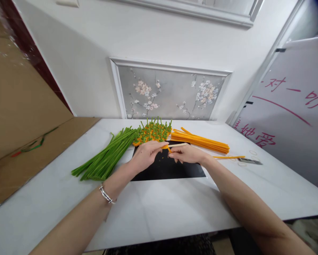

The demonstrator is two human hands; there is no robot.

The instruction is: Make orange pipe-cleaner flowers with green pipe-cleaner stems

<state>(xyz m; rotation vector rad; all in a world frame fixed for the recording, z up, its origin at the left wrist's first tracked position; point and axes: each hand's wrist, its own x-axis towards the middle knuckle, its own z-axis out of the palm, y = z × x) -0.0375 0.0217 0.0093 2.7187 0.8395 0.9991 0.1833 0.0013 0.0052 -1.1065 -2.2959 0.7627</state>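
Observation:
Above a black mat [172,169], my left hand [148,154] pinches a pale thin stick [177,145] together with an orange pipe cleaner [165,146] that appears wound around its left end. The fingertips of my right hand [187,154] are closed on the loose end of that orange pipe cleaner, and the stick's other end reaches over this hand. Just behind the hands lies a cluster of orange pipe-cleaner pieces with upright green stems [154,131].
On the white table [159,209], a bundle of green pipe cleaners [108,156] lies left. Orange pipe cleaners [201,140] are stacked right, near scissors [250,161] and some thin rings. Cardboard [23,95] borders the left, a whiteboard [294,106] the right.

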